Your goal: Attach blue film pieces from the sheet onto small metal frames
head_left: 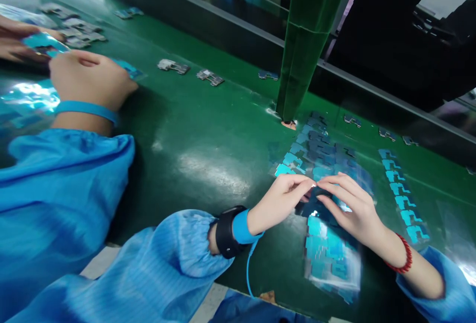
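My left hand [280, 200], with a blue strap and a black band at the wrist, is closed in a pinch above the shiny parts. Opposite it, my right hand [351, 208], with a red beaded bracelet, has curved fingers whose tips meet those of my left hand. What lies between the fingertips is too small and blurred to name. Below the hands are turquoise, shiny flat parts [327, 248] on a clear plastic sheet. More flat parts [292, 160] lie in overlapping rows just behind the hands.
A green post [307, 40] rises from the green table [201, 129]. A column of turquoise parts [403, 196] lies at the right. Small metallic parts [210, 77] sit along the back. At the left, another person's hand [91, 80] is near a turquoise piece [44, 42].
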The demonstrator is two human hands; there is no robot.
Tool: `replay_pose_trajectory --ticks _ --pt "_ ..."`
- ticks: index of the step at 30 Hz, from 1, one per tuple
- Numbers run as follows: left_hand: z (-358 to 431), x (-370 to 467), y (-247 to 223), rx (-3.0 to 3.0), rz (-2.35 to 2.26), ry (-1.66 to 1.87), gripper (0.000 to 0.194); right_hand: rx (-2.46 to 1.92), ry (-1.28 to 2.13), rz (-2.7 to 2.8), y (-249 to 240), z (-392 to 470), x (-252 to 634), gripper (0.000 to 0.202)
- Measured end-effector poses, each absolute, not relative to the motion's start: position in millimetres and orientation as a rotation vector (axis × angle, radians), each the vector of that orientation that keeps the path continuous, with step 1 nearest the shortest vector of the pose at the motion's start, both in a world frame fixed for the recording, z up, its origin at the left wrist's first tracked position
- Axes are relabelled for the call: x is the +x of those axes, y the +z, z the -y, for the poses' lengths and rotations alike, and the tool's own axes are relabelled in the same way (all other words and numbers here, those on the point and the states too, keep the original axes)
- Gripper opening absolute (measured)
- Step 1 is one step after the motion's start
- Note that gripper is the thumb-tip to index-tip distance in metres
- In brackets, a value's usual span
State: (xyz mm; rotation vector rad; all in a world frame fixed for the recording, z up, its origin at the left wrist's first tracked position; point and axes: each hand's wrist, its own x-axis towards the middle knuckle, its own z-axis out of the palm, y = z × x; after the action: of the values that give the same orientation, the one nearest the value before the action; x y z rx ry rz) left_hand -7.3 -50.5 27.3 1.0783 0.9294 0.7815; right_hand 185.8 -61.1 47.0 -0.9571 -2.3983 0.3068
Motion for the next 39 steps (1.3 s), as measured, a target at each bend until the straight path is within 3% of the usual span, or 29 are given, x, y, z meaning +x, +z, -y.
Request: replay_pose_trajectory --ticks 5,10,14,18,22,28,33,39 --pt "51.8 -6.8 38.2 0.934 -0.996 0.718 0.024 -0.979 0.409 2.305 52.6 68.4 182.1 0.018" --pt "58.6 -4.9 39.2 0.976 -1.076 0.675 0.023 -1.189 1.027 1.939 83.5 80.6 191.2 0.009" --pt "69.7 -3.2 34.0 1.182 -1.070 0.596 0.023 -1.333 1.256 1.541 100.8 79.3 201.3 0.005" --pt "75.3 -6.4 35.5 1.674 -1.169 0.527 0.036 -1.371 1.288 1.431 103.9 67.9 196.7 0.019" --pt "72.9 -14.8 42.6 1.950 -1.121 0.888 0.032 -1.406 1.405 1.643 101.0 55.8 181.3 0.028" --pt "71.9 -15.2 42.4 1.801 -0.963 1.027 0.035 -1.316 1.446 1.808 90.7 46.5 167.5 0.026" --pt "70.2 -13.3 39.0 1.386 -1.061 1.095 0.037 -1.393 1.304 1.536 82.4 47.3 185.2 0.025" --pt "66.4 -10.9 40.2 1.153 -1.046 1.154 0.039 -1.449 1.446 1.389 71.7 53.6 193.0 0.031"
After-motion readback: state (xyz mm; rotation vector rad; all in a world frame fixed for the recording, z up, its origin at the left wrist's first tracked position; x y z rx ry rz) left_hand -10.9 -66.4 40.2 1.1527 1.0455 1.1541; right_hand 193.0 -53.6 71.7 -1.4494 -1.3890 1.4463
